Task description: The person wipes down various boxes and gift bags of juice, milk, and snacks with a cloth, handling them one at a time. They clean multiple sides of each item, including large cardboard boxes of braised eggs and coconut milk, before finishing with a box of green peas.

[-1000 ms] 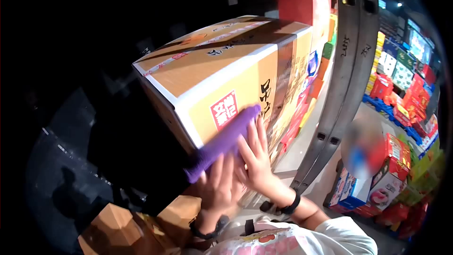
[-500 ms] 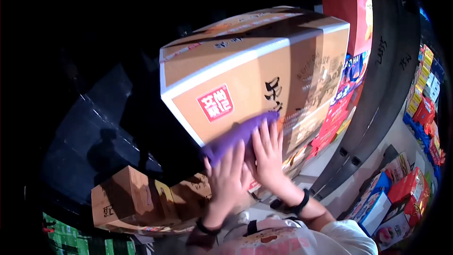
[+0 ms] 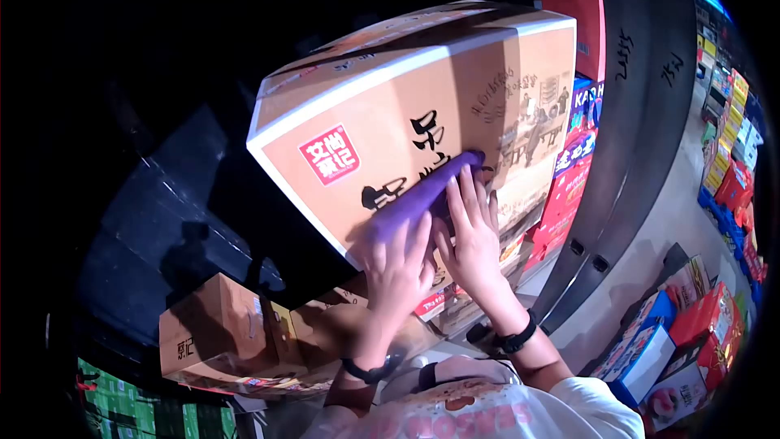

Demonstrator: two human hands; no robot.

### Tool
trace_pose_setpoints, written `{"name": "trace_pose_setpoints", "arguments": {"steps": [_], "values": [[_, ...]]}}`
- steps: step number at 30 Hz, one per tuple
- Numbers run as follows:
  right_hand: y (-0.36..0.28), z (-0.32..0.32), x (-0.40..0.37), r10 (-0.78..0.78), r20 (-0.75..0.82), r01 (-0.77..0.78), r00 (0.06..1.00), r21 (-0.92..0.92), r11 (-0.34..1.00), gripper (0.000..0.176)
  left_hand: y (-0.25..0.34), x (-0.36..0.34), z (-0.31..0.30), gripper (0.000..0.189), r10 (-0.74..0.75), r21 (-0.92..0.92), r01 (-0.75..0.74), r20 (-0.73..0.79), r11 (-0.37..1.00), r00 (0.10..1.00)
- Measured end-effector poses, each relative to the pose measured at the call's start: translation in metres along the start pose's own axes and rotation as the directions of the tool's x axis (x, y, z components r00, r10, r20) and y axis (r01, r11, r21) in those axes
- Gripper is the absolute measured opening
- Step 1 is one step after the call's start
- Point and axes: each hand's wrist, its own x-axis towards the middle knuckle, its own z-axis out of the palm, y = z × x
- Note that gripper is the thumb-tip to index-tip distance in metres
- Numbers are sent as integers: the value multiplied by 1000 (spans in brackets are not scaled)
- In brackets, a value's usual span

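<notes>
A large tan cardboard box [image 3: 317,195] with white edges, a red square label and black lettering stands in front of me. A purple cloth [image 3: 426,195] lies bunched in a slanting strip against its near face. My left hand [image 3: 398,264] has its fingers stretched out on the cloth's lower left part and is slightly blurred. Beside it, my right hand [image 3: 471,236] presses the upper right end with straight fingers. Both palms face the box, and dark bands circle both wrists. Parts of the lettering are hidden behind the cloth and hands.
Smaller brown cartons [image 3: 215,329] stand low on the left, above green boxes [image 3: 138,406]. Red and blue packages [image 3: 569,187] are stacked right of the large box. A dark pillar [image 3: 630,114] rises beyond them. More colourful boxes [image 3: 658,349] stand on the floor at right.
Both hands and the purple cloth have slid up and rightward across the box face. The box appears farther left in view, and more of its lower lettering shows.
</notes>
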Motion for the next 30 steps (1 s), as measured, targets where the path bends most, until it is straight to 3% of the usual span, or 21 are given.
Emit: {"name": "trace_pose_setpoints", "arguments": {"steps": [4,7,11,15,18,21,22,23,25,28,30], "values": [[2,-7,33,-73,-114,79,991,54,995,63,4,42,-17,54,40,86,-31,-112,996,993],[1,-16,53,-147,-177,148,973,-9,989,63,1,67,-32,56,57,146,-34,-160,989,985],[-3,-8,32,-106,-128,116,986,78,990,61,-4,58,-24,50,9,165,25,-198,986,980],[6,23,-17,-30,-62,35,998,85,996,58,-4,19,3,49,-1,12,3,-168,1000,986],[14,34,-44,80,34,-84,996,116,990,58,-3,-10,25,51,13,-69,-16,-50,998,999],[25,28,-33,51,-14,-48,999,165,985,56,5,2,23,51,34,-9,-34,-15,999,999],[25,22,-23,135,52,-144,989,283,948,55,9,16,15,52,43,16,-43,2,999,999],[23,13,-9,166,74,-180,983,268,946,54,13,31,8,49,60,27,-61,20,998,998],[30,1,18,64,-89,-55,994,98,994,54,22,64,-5,49,111,47,-110,-24,993,994],[37,-18,43,114,-115,-91,987,188,978,54,36,99,-11,45,174,34,-171,-111,985,978],[51,-19,41,127,-122,-105,984,170,980,54,47,106,-5,41,186,-26,-188,-81,982,979]]}}
